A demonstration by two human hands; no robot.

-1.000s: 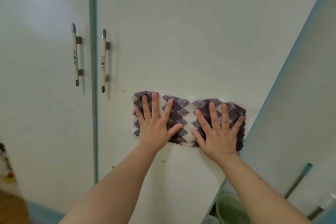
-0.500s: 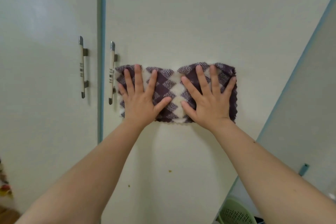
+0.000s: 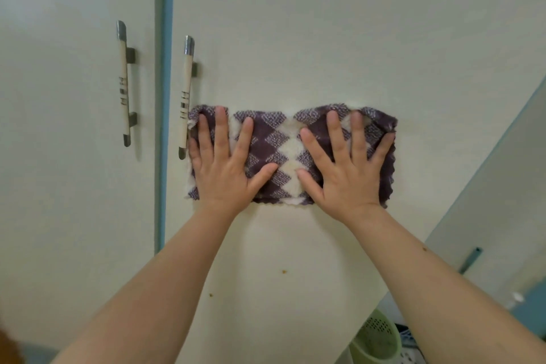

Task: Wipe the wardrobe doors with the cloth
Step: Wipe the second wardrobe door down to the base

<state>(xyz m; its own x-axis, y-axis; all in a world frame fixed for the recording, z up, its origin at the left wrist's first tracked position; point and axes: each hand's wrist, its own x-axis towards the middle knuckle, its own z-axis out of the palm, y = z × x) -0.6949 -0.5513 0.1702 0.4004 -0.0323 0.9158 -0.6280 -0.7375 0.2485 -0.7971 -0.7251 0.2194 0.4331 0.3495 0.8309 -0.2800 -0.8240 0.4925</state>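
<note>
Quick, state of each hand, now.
Left hand: open, spread fingers pressing the purple-and-white diamond-patterned cloth flat against the cream wardrobe door.
Right hand: open, pressing the same cloth flat.

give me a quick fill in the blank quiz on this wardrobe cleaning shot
1. The left hand and right hand press the cloth flat against a wardrobe ____.
2. The cloth's left edge sits beside that door's ____.
3. Brown specks mark the door ____ the cloth.
4. The basket at lower right is ____.
Missing words: door; handle; below; green.
</note>
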